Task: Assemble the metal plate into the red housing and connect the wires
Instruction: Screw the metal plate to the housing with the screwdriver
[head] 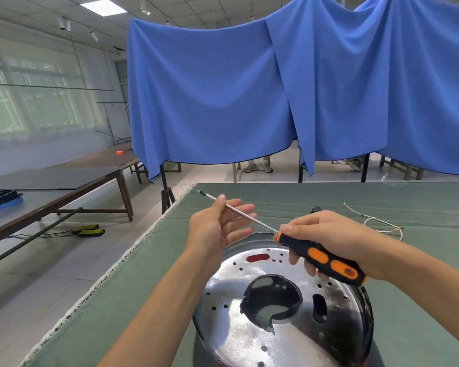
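Observation:
A shiny round metal plate [281, 311] with several holes and a large central opening lies in front of me. Red housing shows through a slot [257, 258] near its far edge. My right hand [326, 234] grips the black and orange handle of a screwdriver [326, 260] above the plate. The steel shaft [247, 218] runs up and left across my left hand [220, 226], whose thumb and fingers pinch it lightly, palm up. Thin white wires [376, 221] lie on the cloth beyond my right hand.
The work table carries a green cloth [133, 300], with its left edge close to my left arm. Blue curtains [249, 88] hang behind the table. Long dark tables [64, 181] stand to the left, with black and yellow pedals [89, 230] on the floor.

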`<act>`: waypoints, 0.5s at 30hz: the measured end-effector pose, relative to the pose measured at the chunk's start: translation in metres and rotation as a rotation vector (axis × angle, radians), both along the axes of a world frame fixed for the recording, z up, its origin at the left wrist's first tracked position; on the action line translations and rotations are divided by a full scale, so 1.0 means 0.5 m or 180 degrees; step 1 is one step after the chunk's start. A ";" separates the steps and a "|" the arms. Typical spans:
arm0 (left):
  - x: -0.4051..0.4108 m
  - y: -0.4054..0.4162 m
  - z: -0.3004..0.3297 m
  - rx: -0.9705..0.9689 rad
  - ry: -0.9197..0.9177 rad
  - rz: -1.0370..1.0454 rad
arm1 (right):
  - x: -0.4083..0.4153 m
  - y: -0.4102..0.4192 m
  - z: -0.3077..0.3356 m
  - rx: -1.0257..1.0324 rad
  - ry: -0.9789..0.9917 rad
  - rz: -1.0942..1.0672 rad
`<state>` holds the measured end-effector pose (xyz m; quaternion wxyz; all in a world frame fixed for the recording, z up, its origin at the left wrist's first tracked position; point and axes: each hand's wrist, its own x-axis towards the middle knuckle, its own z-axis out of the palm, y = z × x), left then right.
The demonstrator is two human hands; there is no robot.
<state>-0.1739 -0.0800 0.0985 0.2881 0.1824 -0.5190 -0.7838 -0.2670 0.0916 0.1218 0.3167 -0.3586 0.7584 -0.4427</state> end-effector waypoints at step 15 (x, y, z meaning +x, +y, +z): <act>-0.006 0.006 0.046 0.1220 0.0017 0.0069 | 0.043 -0.058 -0.015 -0.2304 0.0087 -0.0058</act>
